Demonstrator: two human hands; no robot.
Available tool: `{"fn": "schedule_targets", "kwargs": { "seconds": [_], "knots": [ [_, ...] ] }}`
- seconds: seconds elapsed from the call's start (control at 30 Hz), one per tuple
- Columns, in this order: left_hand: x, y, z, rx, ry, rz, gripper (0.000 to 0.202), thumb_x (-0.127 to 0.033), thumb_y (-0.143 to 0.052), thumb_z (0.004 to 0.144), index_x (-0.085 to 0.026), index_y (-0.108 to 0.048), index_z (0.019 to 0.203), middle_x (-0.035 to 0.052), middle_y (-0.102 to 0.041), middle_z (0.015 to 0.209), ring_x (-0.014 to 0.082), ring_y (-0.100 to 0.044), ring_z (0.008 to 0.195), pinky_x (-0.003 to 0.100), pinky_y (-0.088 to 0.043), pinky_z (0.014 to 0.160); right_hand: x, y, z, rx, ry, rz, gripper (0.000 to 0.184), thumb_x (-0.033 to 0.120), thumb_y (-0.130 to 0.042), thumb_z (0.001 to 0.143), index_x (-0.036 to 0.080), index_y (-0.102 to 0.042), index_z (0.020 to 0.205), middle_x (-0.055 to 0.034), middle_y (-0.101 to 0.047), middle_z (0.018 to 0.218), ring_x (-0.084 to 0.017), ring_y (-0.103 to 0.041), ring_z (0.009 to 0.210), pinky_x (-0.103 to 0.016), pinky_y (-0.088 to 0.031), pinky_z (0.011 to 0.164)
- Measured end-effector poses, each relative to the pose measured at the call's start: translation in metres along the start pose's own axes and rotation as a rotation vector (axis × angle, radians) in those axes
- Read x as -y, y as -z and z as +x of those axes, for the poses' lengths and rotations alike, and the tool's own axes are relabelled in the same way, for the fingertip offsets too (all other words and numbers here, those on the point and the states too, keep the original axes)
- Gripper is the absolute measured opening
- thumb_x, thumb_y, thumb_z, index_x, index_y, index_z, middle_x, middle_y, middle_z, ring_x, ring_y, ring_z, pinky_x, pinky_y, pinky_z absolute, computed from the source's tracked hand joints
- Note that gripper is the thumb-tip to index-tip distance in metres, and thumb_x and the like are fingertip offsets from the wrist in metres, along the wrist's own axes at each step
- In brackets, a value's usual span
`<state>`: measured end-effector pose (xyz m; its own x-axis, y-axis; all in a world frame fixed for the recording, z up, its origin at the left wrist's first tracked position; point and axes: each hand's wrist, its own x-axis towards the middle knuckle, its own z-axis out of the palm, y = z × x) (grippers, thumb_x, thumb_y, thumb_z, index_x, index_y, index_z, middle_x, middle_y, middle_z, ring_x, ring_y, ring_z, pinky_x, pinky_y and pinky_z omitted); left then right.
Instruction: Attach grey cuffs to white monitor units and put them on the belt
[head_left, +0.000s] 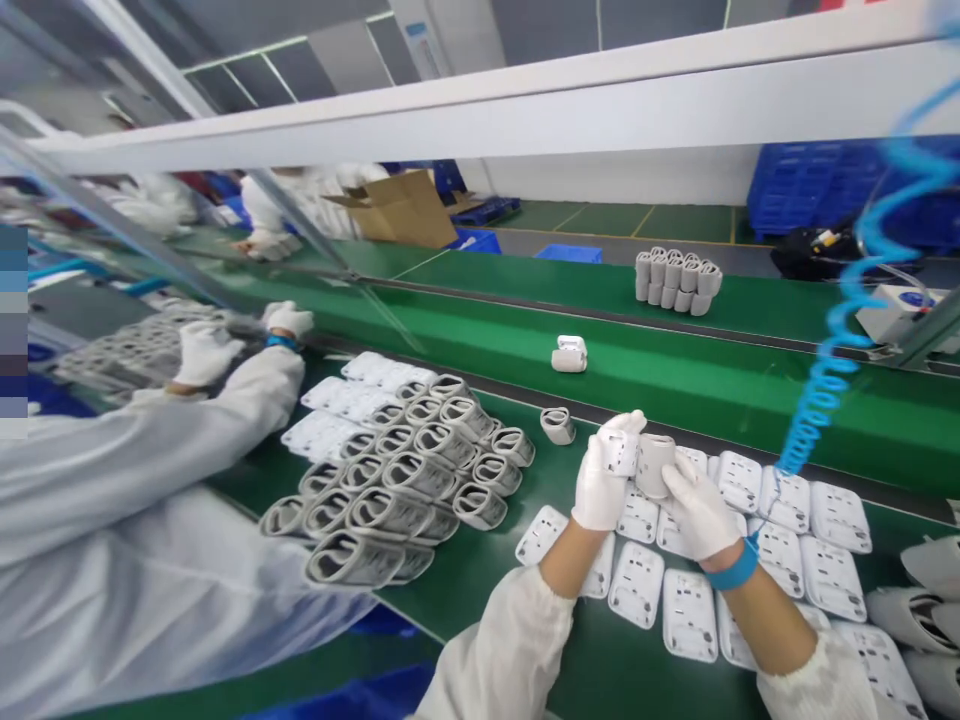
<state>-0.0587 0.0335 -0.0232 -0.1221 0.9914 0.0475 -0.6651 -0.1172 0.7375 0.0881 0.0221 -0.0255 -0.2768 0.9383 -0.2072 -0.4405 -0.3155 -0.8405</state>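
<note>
My left hand (pixel 602 483), in a white glove, is closed on a small white plastic housing (pixel 619 453) with dark holes in its face. My right hand (pixel 699 505), gloved with a blue wristband, grips a grey rolled cuff (pixel 655 466) right beside that housing. Whether the two parts are joined I cannot tell. Below and to the right of my hands, several white housings (pixel 690 614) lie in rows on the green work surface (pixel 517 570). A single grey cuff (pixel 557 425) sits left of my left hand.
Grey cuffs (pixel 412 472) are piled at left beside white housings (pixel 330 400). A co-worker's gloved hands (pixel 202 352) are further left. The green belt (pixel 480 320) carries a cuff with a housing (pixel 570 354). A blue coiled hose (pixel 825 370) hangs at right; grey cuffs (pixel 911 615) stand near the right edge.
</note>
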Motion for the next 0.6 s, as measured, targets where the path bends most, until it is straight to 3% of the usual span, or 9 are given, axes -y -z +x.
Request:
{"fn": "schedule_targets", "kwargs": {
  "seconds": [0.2,0.6],
  "knots": [
    [-0.001,-0.006,-0.014,0.004,-0.24,0.315,0.078,-0.077,-0.03,0.106,-0.019,-0.072,0.138,0.0147,-0.068,0.147,0.0335,-0.06,0.143,0.049,-0.038,0.129,0.004,-0.002,-0.004,0.002,0.013,-0.072,0.068,0.058,-0.089,0.083,0.029,-0.071,0.141,-0.0099,-0.063,0.157,-0.04,-0.06,0.143,-0.057,-0.056,0.116],
    [-0.017,-0.01,-0.02,0.173,-0.39,0.536,0.069,-0.067,-0.03,0.111,-0.018,-0.065,0.146,0.0149,-0.059,0.16,0.0339,-0.051,0.152,0.054,-0.032,0.133,0.004,0.003,-0.002,-0.013,0.109,-0.173,0.061,0.057,-0.087,0.085,0.027,-0.073,0.136,-0.0095,-0.069,0.149,-0.037,-0.063,0.141,-0.056,-0.053,0.121]
  ]
}}
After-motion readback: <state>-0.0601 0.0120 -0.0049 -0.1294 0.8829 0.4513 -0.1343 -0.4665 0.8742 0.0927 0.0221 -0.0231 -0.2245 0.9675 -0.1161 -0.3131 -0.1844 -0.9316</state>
